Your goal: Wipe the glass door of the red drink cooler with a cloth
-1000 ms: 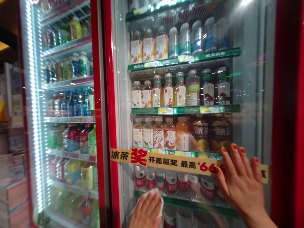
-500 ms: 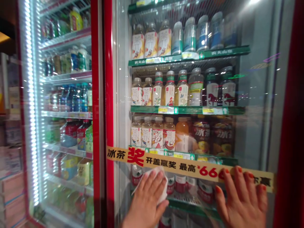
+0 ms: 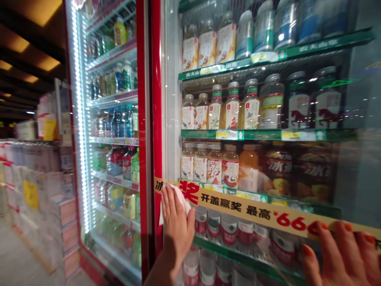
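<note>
My left hand (image 3: 177,222) presses a white cloth (image 3: 182,198) flat against the glass door (image 3: 357,174) of a drinks fridge, over the left end of a yellow banner sticker (image 3: 256,210) with red and black print. My right hand (image 3: 342,258) lies flat on the glass at the lower right, fingers spread, over the sticker's right part. Behind the glass, green shelves (image 3: 268,135) carry rows of tea and water bottles (image 3: 214,163).
A red door frame (image 3: 149,139) separates this fridge from a second lit fridge (image 3: 113,131) on the left, also full of bottles. Stacked cartons of goods (image 3: 35,186) line the aisle at the far left. The floor (image 3: 18,266) shows at the lower left.
My left hand has slid the cloth up and to the left along the glass, onto the sticker's left end. My right hand has dropped lower in view. The view has swung left.
</note>
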`<action>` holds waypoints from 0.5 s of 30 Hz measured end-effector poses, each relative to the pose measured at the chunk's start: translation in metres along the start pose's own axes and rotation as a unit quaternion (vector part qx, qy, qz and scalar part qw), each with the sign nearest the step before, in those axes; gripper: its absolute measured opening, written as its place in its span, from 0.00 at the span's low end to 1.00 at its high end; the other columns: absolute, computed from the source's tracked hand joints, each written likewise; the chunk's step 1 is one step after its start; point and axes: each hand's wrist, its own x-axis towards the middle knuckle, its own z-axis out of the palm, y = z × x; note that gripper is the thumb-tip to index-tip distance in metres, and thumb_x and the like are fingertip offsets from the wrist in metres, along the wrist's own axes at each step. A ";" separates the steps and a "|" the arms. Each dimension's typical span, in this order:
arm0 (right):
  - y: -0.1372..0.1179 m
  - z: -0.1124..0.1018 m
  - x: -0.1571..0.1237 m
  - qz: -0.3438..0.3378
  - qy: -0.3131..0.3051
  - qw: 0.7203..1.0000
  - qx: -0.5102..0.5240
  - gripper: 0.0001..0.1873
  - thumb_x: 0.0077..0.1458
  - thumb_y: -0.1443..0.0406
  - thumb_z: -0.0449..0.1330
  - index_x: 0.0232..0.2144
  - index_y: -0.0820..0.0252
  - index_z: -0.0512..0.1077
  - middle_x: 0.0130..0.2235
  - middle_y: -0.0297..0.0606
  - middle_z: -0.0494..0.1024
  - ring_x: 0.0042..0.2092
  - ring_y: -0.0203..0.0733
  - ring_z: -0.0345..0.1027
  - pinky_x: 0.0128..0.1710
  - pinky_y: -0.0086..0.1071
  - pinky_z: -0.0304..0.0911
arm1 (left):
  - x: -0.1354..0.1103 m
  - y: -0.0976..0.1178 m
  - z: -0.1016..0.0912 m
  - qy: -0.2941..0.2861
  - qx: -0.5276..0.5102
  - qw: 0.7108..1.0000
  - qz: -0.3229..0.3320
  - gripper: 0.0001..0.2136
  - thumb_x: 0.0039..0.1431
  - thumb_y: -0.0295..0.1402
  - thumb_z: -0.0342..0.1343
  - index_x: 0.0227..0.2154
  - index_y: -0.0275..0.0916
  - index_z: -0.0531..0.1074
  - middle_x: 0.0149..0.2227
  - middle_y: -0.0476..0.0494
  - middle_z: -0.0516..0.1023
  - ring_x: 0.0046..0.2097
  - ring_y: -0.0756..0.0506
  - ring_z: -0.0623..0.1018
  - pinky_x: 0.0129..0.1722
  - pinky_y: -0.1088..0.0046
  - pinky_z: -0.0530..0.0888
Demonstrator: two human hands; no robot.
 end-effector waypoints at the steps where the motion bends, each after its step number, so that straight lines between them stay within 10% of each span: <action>1: -0.002 0.001 0.000 -0.003 0.005 1.000 0.001 0.37 0.71 0.53 0.53 0.78 0.45 0.56 0.79 0.37 0.56 0.79 0.67 0.48 0.78 0.70 0.43 | -0.021 -0.004 0.001 0.002 0.001 1.000 -0.001 0.42 0.73 0.37 0.53 0.80 0.39 0.35 0.82 0.31 0.38 0.83 0.32 0.43 0.80 0.37 0.54; 6: -0.019 -0.005 0.010 0.037 -0.006 0.999 -0.023 0.38 0.72 0.55 0.55 0.79 0.42 0.52 0.80 0.34 0.52 0.80 0.62 0.47 0.79 0.66 0.41 | -0.039 -0.012 0.002 -0.019 -0.030 0.999 -0.030 0.45 0.73 0.44 0.52 0.80 0.38 0.31 0.83 0.32 0.33 0.83 0.31 0.39 0.81 0.36 0.48; 15: -0.011 -0.009 0.010 -0.014 -0.029 0.997 -0.074 0.43 0.70 0.59 0.59 0.80 0.46 0.47 0.81 0.38 0.49 0.81 0.58 0.42 0.80 0.64 0.41 | 0.148 0.026 -0.003 -0.020 -0.088 0.995 0.053 0.44 0.75 0.57 0.44 0.80 0.38 0.32 0.83 0.33 0.32 0.83 0.31 0.35 0.81 0.38 0.38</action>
